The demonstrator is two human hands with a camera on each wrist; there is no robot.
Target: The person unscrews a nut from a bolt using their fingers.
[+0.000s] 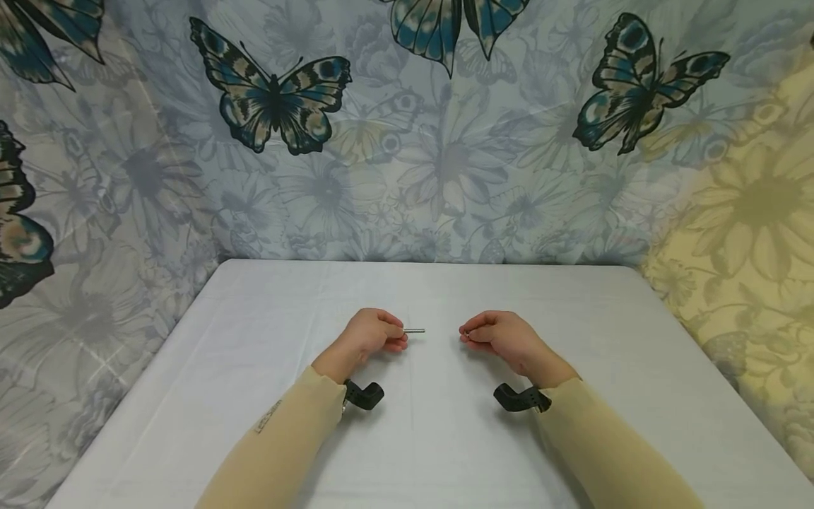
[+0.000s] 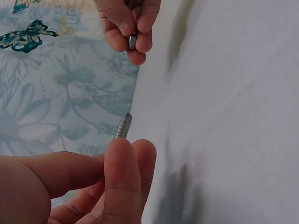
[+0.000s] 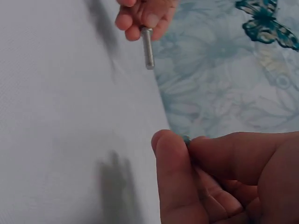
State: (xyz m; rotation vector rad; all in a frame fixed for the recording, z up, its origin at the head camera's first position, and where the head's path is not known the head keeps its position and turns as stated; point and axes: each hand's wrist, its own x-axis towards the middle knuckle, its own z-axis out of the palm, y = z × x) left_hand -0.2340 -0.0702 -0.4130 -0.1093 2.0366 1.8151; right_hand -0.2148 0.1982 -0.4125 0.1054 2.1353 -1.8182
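My left hand pinches a silver bolt between thumb and fingers. The bolt's threaded shaft sticks out past the fingertips towards my other hand; its other end is hidden in the grip. Opposite, my right hand pinches a small metal nut between thumb and fingertips. In the right wrist view only a sliver of the nut shows between the fingers. Bolt and nut face each other, apart, with a gap between the two hands. Both hands hover just above the white table.
A white cloth covers the table below both hands. Behind it hangs a curtain printed with butterflies and flowers, which also runs along the left and right sides. A black wrist mount sits on each sleeve cuff.
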